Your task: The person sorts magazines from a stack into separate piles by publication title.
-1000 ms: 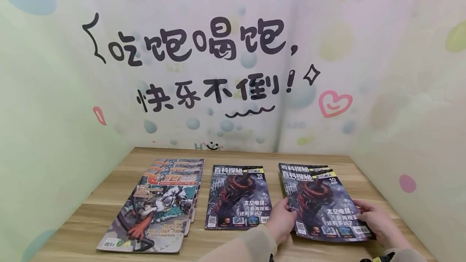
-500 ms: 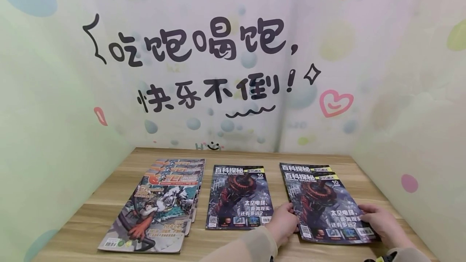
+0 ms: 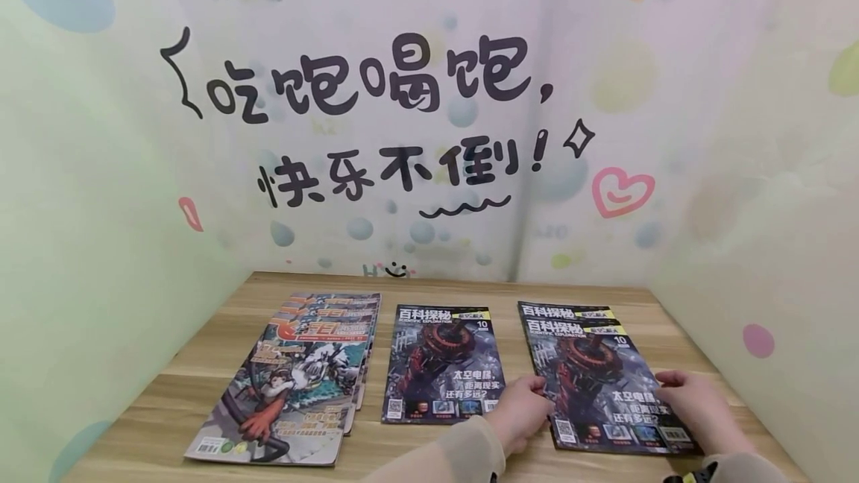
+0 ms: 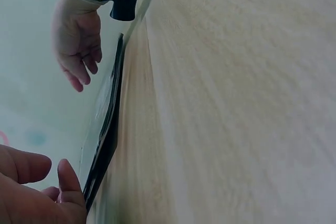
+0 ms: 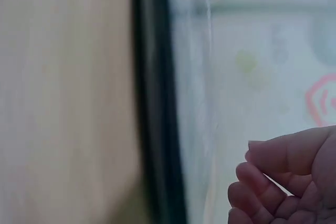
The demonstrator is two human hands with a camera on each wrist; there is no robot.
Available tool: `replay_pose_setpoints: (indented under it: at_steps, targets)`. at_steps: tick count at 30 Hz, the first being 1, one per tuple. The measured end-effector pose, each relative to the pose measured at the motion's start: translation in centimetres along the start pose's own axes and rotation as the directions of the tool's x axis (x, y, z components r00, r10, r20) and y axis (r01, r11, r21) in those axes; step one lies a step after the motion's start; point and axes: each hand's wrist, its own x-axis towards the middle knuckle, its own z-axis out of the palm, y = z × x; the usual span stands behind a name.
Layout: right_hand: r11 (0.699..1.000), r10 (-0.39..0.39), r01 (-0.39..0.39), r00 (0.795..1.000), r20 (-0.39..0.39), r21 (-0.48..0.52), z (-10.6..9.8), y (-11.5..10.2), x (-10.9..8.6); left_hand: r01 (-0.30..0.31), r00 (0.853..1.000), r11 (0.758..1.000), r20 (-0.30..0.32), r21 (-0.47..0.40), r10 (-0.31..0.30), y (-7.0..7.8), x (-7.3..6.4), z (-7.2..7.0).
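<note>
A dark science magazine (image 3: 597,386) with a red machine on its cover lies at the right, overlapping a like magazine (image 3: 567,311) whose top strip shows behind it. By its lower left edge is my left hand (image 3: 518,414), fingertips right at the edge, thumb free. My right hand (image 3: 701,412) hovers by the right edge, fingers loosely bent. The left wrist view shows that hand (image 4: 79,45) hanging apart from the magazine's edge (image 4: 107,129); in the right wrist view nothing is between its fingers (image 5: 257,187).
Another copy of the dark magazine (image 3: 443,364) lies mid-table. Several comic-style magazines (image 3: 275,401) are fanned in an overlapping stack at the left. Printed curtain walls (image 3: 403,133) close in the wooden table (image 3: 376,453) at the back and sides.
The top right magazine has slid slightly toward me and to the right, showing more of the one behind. My right hand has let go of its edge. The other magazines stay put.
</note>
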Motion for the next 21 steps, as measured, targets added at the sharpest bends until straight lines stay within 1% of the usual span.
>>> replay_pose_setpoints:
  at_steps: [2,3,4,7,10,11,13,14,17,20,21]
  targets:
    - [0.999,-0.026,0.026,1.0,-0.01,-0.041,0.3,-1.2,0.0,-0.002,1.0,1.0,0.015,0.004,0.002,0.1,0.1,-0.5]
    - [0.999,-0.036,0.036,0.999,-0.007,-0.04,0.6,-1.9,-0.1,-0.005,1.0,1.0,0.022,0.003,0.005,0.1,0.1,-0.8]
    - [0.998,-0.052,0.052,0.999,-0.004,-0.04,0.8,-2.5,-0.2,-0.008,1.0,1.0,0.023,0.003,0.008,-0.3,0.6,-1.1]
    - [0.997,-0.081,0.081,0.997,-0.01,-0.006,2.0,-4.5,-0.3,-0.021,0.999,1.0,0.037,0.012,0.021,-0.4,1.0,-2.4]
    - [0.994,-0.11,0.11,0.994,-0.019,0.018,3.5,-6.2,-0.2,-0.05,0.998,0.998,0.039,0.027,0.049,-0.5,1.2,-4.0]
    - [0.993,-0.113,0.113,0.993,-0.02,0.036,4.1,-6.7,-0.1,-0.057,0.998,0.998,0.042,0.036,0.056,-0.1,0.9,-4.6]
    - [0.991,-0.12,0.122,0.992,-0.027,0.06,5.4,-7.7,-0.1,-0.063,0.998,0.997,0.033,0.055,0.061,0.0,0.9,-5.7]
    - [0.99,-0.131,0.132,0.991,-0.031,0.056,5.9,-8.2,0.0,-0.066,0.998,0.995,0.023,0.075,0.064,0.0,0.9,-6.2]
    - [0.987,-0.132,0.134,0.991,-0.031,0.094,7.7,-9.6,-0.1,-0.062,0.998,0.993,-0.005,0.104,0.063,0.1,1.0,-7.8]
    - [0.983,-0.137,0.139,0.99,-0.031,0.118,9.4,-10.9,-0.2,-0.069,0.997,0.987,-0.037,0.145,0.075,0.2,1.0,-9.3]
    - [0.982,-0.135,0.138,0.99,-0.032,0.13,9.9,-11.3,-0.2,-0.071,0.996,0.987,-0.044,0.146,0.078,0.3,1.0,-9.7]
